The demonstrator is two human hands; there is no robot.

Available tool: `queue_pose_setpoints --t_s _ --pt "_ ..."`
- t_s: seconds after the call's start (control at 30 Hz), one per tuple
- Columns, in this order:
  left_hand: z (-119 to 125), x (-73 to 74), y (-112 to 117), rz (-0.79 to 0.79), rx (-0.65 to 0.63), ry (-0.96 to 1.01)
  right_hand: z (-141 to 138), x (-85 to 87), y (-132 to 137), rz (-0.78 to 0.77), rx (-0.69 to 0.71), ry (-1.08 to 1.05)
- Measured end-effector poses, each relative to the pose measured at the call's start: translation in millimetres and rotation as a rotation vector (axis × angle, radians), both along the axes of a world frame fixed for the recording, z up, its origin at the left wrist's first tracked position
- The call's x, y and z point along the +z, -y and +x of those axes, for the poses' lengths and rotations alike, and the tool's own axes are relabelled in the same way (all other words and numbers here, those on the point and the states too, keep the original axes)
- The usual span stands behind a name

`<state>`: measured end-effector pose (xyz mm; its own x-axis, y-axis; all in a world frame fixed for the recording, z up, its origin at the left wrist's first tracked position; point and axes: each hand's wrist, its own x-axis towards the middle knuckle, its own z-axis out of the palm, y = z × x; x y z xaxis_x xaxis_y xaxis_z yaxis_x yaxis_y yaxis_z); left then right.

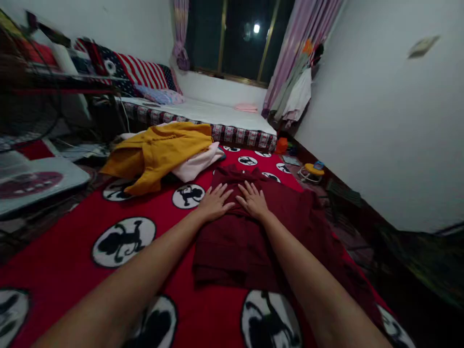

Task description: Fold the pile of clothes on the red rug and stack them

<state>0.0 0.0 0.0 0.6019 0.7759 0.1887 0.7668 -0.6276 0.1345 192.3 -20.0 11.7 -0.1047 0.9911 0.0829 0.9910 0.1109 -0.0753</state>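
A dark maroon garment, its kind not quite clear but with what looks like a collar or hood at the far end, lies spread on a red blanket patterned with white circles and black figures. My left hand rests flat on the upper left of the garment, fingers spread. Beside it, my right hand lies flat on the cloth too, fingers apart. One part of the garment stretches out to the right, past my right forearm and toward the blanket's edge. Neither hand grips anything.
A heap with a mustard-yellow garment and a pale pink cloth sits at the far left of the blanket. Behind stands a low bed under the window. A small yellow-topped stool is by the right wall; a cluttered desk is left.
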Motion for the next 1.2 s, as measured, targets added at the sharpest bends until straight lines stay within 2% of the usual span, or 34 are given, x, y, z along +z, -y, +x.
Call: queue_pose_setpoints --t_s 0.2,0.3,0.4,0.47,0.53,0.6,0.67,0.73,0.77,0.83,0.9,0.97,1.03,1.1,1.2 --pt "-11 0.8 28 0.017 0.046 0.008 0 6.7 14 -0.018 -0.053 -0.069" --pt "-15 1.6 37 0.024 0.05 -0.003 -1 5.4 31 -0.044 -0.084 -0.07" --pt "-18 1.8 43 0.022 0.058 -0.006 -1 4.5 62 -0.05 -0.076 -0.051" --pt "-18 1.8 45 0.02 0.065 -0.002 6 7.6 88 -0.039 0.0 -0.059" --pt "-19 1.8 45 0.011 0.07 -0.004 21 15.4 115 -0.036 0.13 -0.107" --pt "-18 1.3 45 0.007 0.072 -0.01 46 27.7 138 0.015 0.147 -0.163" --pt "-18 0.2 44 0.017 0.075 -0.012 79 42.1 155 0.161 -0.048 -0.151" --pt "-17 -1.7 43 0.035 0.08 -0.012 114 54.8 167 0.3 -0.347 -0.033" --pt "-17 -2.9 42 0.044 0.082 -0.011 131 59.5 171 0.3 -0.474 0.04" --pt "-17 -5.2 41 0.062 0.08 -0.009 158 63.9 177 0.153 -0.647 0.149" --pt "-17 -7.0 39 0.072 0.076 -0.004 175 61.8 180 -0.035 -0.728 0.182" --pt "-17 -8.1 38 0.079 0.074 0.0 182 55.0 180 -0.117 -0.754 0.164" --pt "-18 -8.8 38 0.089 0.076 0.004 183 47.4 179 -0.055 -0.784 0.064" --pt "-18 -9.6 38 0.102 0.078 0.013 183 43.7 178 0.07 -0.826 -0.085" --pt "-17 -12.1 39 0.111 0.077 0.042 188 53.4 178 0.274 -0.862 -0.234"
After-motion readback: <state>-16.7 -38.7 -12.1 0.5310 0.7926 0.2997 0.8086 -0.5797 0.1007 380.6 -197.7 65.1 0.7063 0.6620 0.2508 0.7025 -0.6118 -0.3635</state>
